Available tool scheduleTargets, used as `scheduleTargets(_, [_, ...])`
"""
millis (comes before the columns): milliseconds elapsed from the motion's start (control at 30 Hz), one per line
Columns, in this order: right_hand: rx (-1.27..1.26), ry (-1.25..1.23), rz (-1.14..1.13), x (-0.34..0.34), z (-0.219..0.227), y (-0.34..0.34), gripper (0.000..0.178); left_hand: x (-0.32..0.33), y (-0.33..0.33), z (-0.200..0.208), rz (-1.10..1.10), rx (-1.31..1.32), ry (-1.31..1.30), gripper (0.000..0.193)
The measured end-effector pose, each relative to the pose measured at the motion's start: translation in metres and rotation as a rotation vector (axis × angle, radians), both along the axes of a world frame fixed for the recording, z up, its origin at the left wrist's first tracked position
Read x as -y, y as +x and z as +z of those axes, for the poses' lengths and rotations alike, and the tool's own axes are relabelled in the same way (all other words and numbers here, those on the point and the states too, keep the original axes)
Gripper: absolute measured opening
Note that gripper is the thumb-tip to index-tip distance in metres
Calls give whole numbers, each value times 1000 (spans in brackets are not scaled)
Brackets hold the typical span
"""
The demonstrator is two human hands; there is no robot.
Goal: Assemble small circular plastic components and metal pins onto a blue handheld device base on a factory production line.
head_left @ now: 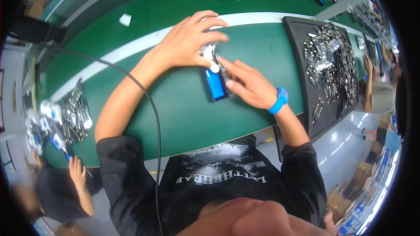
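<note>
bright light leaves glare streaks on the floor (pixel 337 142), while fisheye edges curve.

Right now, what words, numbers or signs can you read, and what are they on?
Black shirt: one big line of white letters with smaller writing above it, upside down in this view; I won't copy the words.
Blue wristband: too small and blurred to tell if it has any.
Black device with a blue face: nothing readable.
Small parts in the black tray: too small to read anything.
</note>
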State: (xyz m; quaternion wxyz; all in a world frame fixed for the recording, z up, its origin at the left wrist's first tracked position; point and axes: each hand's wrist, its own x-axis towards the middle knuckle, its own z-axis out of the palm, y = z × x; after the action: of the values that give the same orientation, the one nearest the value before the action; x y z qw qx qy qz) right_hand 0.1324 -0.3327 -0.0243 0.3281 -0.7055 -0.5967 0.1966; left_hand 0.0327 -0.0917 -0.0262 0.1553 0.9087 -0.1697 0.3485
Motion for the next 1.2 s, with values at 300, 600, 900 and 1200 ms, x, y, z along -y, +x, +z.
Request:
scheduleTargets(300, [881, -286, -413, 176, 41, 90, 73, -229, -24, -41, 863, -321, -342, 44])
scheduleTargets(600, [719, -315, -452, 197, 10, 120, 65, -254, 76, -32, 860, -364, -895, 74])
scheduleTargets(900, [775, -263, -562, 188, -5, 118, 46, -137, 103, -14, 395, -489, -510, 43])
scheduleTargets(1200, [321, 204, -490, 114, -2, 63, 27, 2, 24, -37, 228, -213, -502, 48])
